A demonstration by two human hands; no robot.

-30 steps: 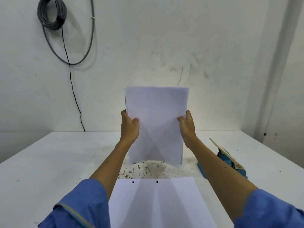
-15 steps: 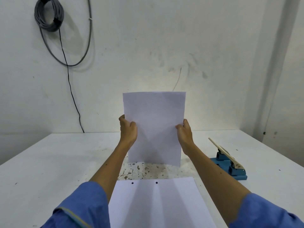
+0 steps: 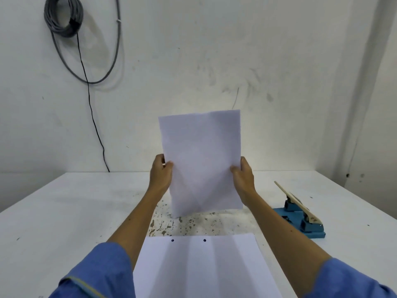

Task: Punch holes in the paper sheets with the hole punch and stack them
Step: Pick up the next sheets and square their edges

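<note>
I hold a stack of white paper sheets (image 3: 202, 160) upright in front of me, its bottom edge on or just above the table. My left hand (image 3: 160, 173) grips its left edge and my right hand (image 3: 242, 175) grips its right edge. A punched white sheet (image 3: 204, 267) with two holes near its far edge lies flat on the table close to me, between my forearms. The blue hole punch (image 3: 300, 218) with a cream lever sits on the table to the right, lever raised, apart from both hands.
The white table (image 3: 64, 211) carries dark specks and paper dust under the held sheets. A white wall stands behind, with a coiled grey cable (image 3: 63, 16) hanging at the upper left and a black wire running down to the table.
The held stack has tilted slightly to the left and its edges now look aligned. Both hands keep their grip on the sides.
</note>
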